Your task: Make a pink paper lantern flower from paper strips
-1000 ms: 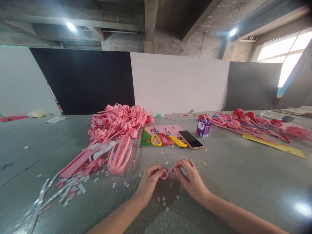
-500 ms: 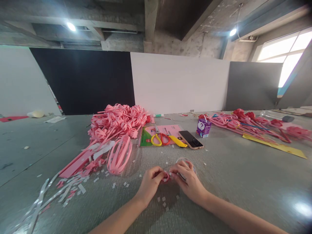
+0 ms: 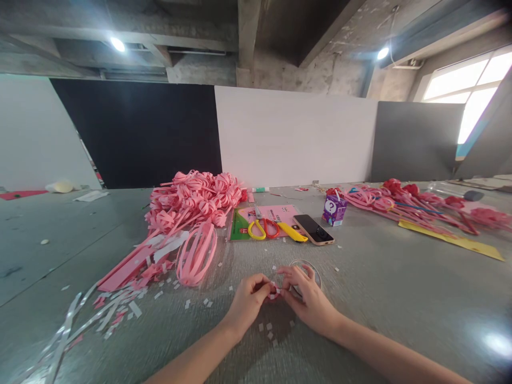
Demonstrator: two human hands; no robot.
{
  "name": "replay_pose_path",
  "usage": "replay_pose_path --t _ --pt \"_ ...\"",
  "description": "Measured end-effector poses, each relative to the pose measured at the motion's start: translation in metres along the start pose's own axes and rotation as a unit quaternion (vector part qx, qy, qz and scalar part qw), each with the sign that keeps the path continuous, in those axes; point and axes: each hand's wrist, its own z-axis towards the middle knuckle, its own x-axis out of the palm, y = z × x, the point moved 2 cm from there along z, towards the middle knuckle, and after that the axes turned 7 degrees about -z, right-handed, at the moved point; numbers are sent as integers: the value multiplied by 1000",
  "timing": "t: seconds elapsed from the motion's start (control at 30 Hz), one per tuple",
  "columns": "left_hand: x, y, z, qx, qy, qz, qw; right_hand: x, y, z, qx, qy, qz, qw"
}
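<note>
the left hand (image 3: 248, 300) holds a small ring of pink paper (image 3: 273, 296) between thumb and fingers, low in the centre of the view, just above the grey surface (image 3: 380, 298). the right hand (image 3: 312, 306) brings thumb and index finger narrowly together at the ring's right edge; whether they grip it cannot be told. behind the right hand, partly covered by it, lies a round, pale-rimmed object (image 3: 319, 276). small white paper squares (image 3: 269, 326) are scattered nearby. farther out, scissors with yellow and red handles (image 3: 264, 233) and a yellow-handled tool (image 3: 293, 232) rest on a flat pink-and-green packet (image 3: 240, 228), beside a black-screened phone (image 3: 314, 229). a purple carton (image 3: 334, 209) stands upright to the phone's right. to the left are a looped pink paper-strip form (image 3: 196, 256) and, behind it, a heap of curled pink paper strips (image 3: 196, 200).
</note>
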Motion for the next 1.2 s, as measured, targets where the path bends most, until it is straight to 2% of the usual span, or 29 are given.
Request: replay_pose_path --t 0.37,0.57,0.77,1.03,1.2 --pt "2 -5 -2 -17 4 -31 999 3 -1 0 -11 -43 -36 998" --pt "1 -1 -3 16 -12 30 999 3 -1 -1 -24 -48 -44 998" --pt "-1 6 -1 53 -43 3 998 -1 4 -1 -35 -58 -46 997" --pt "0 1 -8 122 -54 169 977 -1 6 0 -26 -47 -67 996" --pt "2 0 -12 140 -88 228 959 0 7 -3 -35 -64 -93 993"
